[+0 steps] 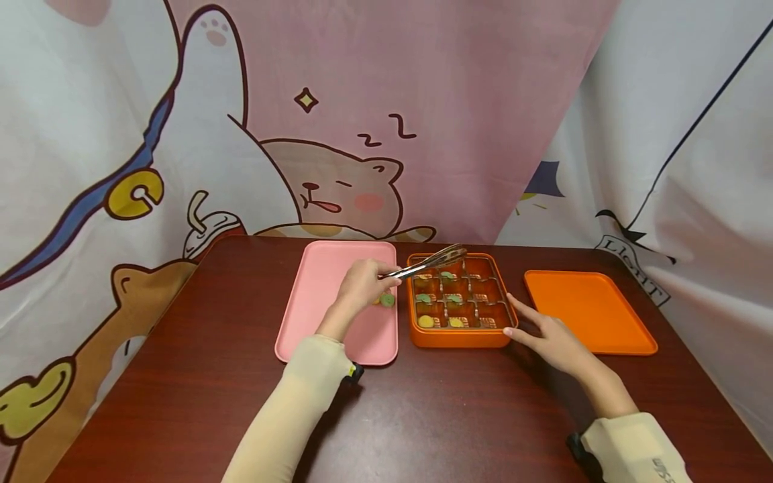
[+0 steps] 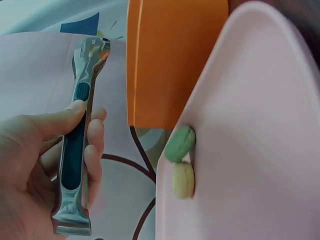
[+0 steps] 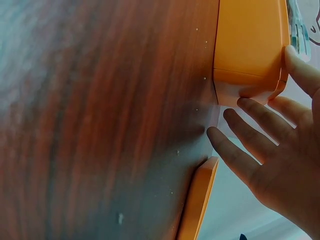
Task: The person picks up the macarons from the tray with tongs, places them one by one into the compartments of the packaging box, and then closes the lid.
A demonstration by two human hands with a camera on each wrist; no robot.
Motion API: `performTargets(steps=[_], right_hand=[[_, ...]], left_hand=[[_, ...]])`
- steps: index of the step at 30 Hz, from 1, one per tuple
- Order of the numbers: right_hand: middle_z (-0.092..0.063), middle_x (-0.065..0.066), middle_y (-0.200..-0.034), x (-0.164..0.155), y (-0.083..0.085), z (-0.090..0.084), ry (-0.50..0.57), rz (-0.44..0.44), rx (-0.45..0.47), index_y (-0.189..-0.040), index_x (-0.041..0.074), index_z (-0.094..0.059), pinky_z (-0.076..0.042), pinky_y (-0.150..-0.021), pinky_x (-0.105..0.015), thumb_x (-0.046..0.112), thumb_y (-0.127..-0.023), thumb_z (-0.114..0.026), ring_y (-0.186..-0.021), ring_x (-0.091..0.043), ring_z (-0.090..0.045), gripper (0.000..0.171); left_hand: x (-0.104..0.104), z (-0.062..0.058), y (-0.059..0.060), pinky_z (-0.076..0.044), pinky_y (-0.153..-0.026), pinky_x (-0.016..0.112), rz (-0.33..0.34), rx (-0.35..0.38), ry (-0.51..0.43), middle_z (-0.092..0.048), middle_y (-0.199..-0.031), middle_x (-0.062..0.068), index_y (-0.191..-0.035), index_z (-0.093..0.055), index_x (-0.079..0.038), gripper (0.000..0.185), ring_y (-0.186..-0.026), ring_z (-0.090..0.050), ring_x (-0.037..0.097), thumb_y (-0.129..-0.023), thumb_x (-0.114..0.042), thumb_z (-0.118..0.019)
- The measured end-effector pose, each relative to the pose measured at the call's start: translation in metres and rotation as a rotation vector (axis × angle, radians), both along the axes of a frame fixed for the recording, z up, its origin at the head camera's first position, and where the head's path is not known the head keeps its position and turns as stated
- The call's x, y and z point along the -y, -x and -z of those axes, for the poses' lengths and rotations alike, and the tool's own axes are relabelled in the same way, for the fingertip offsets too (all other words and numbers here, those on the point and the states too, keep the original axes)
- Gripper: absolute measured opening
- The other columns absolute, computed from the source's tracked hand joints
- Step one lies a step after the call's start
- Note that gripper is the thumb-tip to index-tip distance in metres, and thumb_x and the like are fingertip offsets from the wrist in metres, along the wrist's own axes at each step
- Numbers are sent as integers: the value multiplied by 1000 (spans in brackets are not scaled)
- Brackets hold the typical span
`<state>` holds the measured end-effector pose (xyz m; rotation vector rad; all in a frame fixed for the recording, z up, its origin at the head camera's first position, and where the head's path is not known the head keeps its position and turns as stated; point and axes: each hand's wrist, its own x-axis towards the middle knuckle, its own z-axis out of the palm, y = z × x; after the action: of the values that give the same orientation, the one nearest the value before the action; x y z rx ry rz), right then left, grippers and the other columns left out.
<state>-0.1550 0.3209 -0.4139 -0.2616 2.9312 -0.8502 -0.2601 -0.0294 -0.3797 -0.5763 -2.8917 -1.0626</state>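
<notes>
My left hand (image 1: 361, 285) grips metal tongs (image 1: 425, 263) with dark handle inlays. Their tips reach over the back of an orange box (image 1: 461, 339), and I see nothing between them. On the pink tray (image 1: 323, 288), a green macaron (image 2: 180, 143) lies touching a yellow macaron (image 2: 183, 180) near the edge beside the box. Dividers split the box into several compartments. Yellow macarons (image 1: 425, 322) sit in the front left and front middle ones, green macarons (image 1: 424, 298) farther back. My right hand (image 1: 552, 341) touches the box's right side with fingers extended and spread.
A flat orange tray or lid (image 1: 588, 312) lies to the right of the box. Everything stands on a dark reddish wooden table (image 1: 423, 416). A printed cloth (image 1: 459, 121) with cartoon animals hangs behind the table and along its sides.
</notes>
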Motion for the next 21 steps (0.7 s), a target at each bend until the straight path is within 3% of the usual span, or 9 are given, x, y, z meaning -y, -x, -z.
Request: performTargets(steps=[9, 10, 11, 15, 21], right_hand=[[-52, -33, -140, 0, 1, 2, -4, 6, -18, -158, 15, -28, -40, -100, -67, 47, -98, -59, -123, -48, -54, 75], [-58, -33, -133, 0, 1, 3, -7, 7, -17, -158, 15, -28, -41, -100, -67, 47, -98, -59, -121, -47, -56, 75], [-53, -32, -140, 0, 1, 3, -6, 5, -21, -158, 15, -28, -40, -100, -68, 47, -98, -59, -124, -48, -54, 75], [-52, -32, -141, 0, -1, 3, 3, 4, -17, -158, 14, -28, -40, -100, -68, 47, -98, -59, -125, -48, -53, 75], [-43, -31, -149, 0, -1, 2, 13, 12, -10, -158, 14, -28, -37, -102, -69, 47, -98, -59, -132, -52, -46, 76]], left_hand=[[-22, -2, 3, -43, -63, 24, 14, 25, 33, -77, -83, 4, -118, -75, -19, 28, -59, -64, 6, -90, -24, -73], [-24, -1, 3, -42, -62, 23, 12, 30, 36, -77, -82, 4, -118, -75, -19, 28, -59, -63, 6, -91, -24, -73], [-26, -1, 3, -41, -62, 23, 10, 32, 41, -77, -81, 3, -118, -75, -19, 28, -59, -63, 5, -91, -24, -73], [-33, 1, 3, -40, -59, 23, 6, 58, 47, -76, -80, 2, -121, -74, -21, 29, -58, -61, 5, -92, -27, -72], [-42, 1, 5, -41, -56, 23, 12, 69, 57, -77, -88, 1, -121, -74, -22, 29, -59, -62, 6, -92, -28, -71]])
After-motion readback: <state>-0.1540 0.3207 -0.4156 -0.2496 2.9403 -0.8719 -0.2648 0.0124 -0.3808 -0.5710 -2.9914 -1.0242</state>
